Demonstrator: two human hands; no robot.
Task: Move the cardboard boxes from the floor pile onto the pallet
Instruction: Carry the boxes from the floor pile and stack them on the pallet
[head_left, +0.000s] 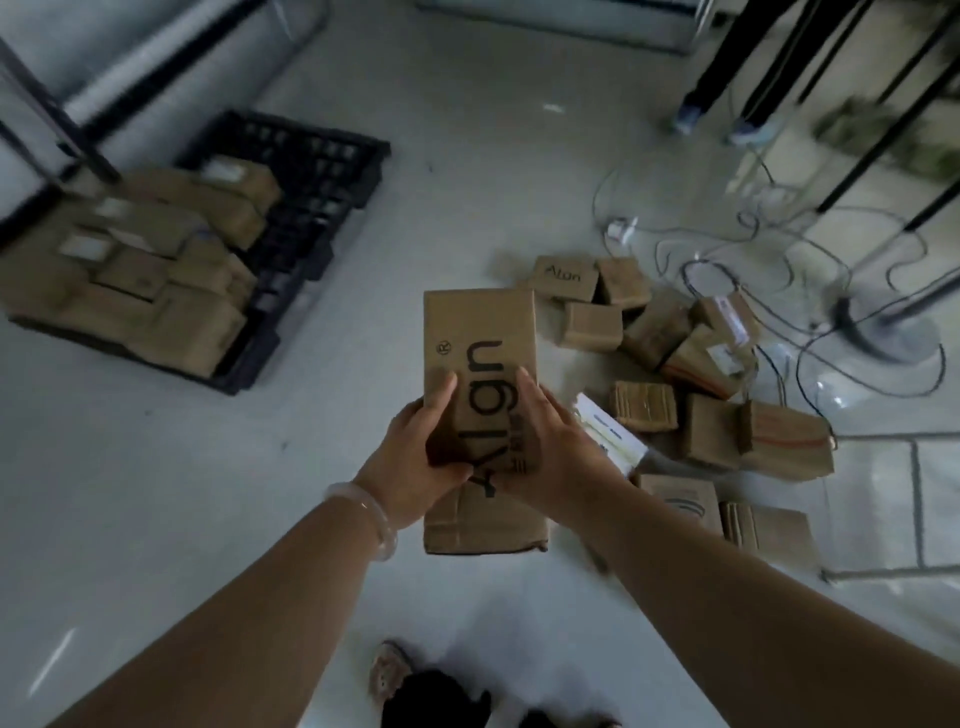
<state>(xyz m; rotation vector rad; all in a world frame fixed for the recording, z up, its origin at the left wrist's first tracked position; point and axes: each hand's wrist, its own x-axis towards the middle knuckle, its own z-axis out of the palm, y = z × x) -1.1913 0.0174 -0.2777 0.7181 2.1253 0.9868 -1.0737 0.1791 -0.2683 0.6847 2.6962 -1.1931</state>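
Clamped on L edge of long cardboard box (480, 332): left grip (421, 457), thumb on top. Grasping R edge: right grip (553, 457), fingers laid along printed face. Held up off floor, lengthwise away from body, betw. pallet and pile. Far L, black pallet (317, 171) w/ stacked boxes (156, 260) on it. Just R of held box, floor pile (701, 374); cables (753, 249) beyond. Pale bracelet (363, 514) on L wrist.
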